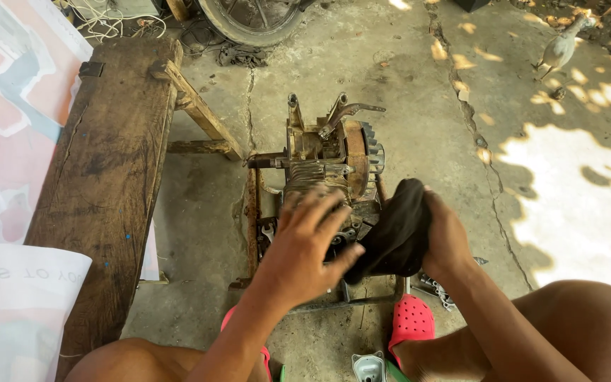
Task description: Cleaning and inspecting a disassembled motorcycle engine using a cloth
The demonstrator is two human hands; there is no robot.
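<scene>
Head cam looks down on a rusty small engine (327, 166) sitting on a metal frame (252, 212) on the concrete floor. The right hand (443, 237) is clamped around a bunched black rag (397, 233) at the engine's near side; the left hand (305, 244) rests fingers-spread on it, holding nothing. Engine looks grimy all over, so I'd say plenty of wiping is left.

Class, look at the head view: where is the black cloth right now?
The black cloth sits right of centre, gripped in the right hand, pressed against the rusty engine, beside the left hand.
</scene>
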